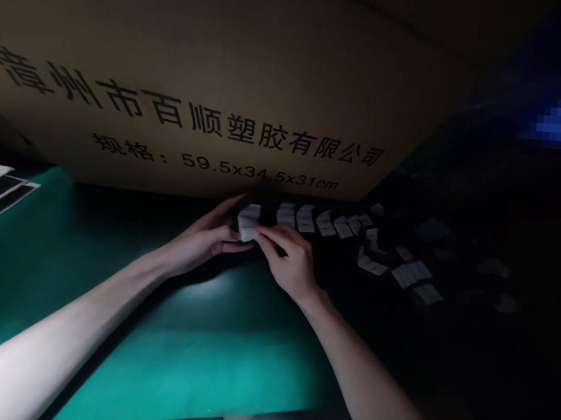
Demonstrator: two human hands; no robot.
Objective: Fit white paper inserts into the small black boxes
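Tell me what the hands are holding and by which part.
They hold a small stack of white paper slips: the left hand has it by its left edge, the right hand by its lower right corner.

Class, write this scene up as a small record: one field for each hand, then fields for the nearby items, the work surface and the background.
left hand: holds a stack of white slips
right hand: pinches the same stack
nearby: more white slips in a loose row on a dark surface
work surface: green mat
background: cardboard carton printed with Chinese text and 59.5x34.5x31cm
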